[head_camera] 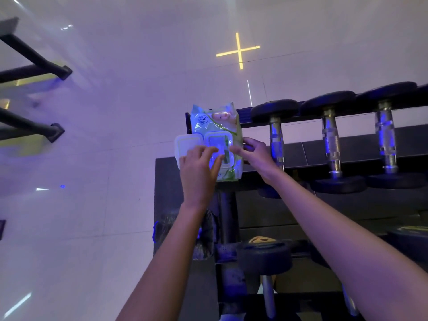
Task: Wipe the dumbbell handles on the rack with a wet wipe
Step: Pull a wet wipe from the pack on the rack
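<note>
Glossy pale floor tiles fill the upper frame. At centre, the wet wipe pack (pixel 216 126) sits on the left end of the dumbbell rack (pixel 245 115), its lid (pixel 186 144) flipped open. Your right hand (pixel 254 154) pinches the pack's right edge. Your left hand (pixel 199 169) lays near-straight fingers over the opening; whether they pinch a wipe, you cannot tell. Dumbbell handles (pixel 330 140) gleam at upper right.

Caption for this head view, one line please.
Left hand touches the opening of the wet-wipe pack while right hand grips its side, beside racked dumbbells.
</note>
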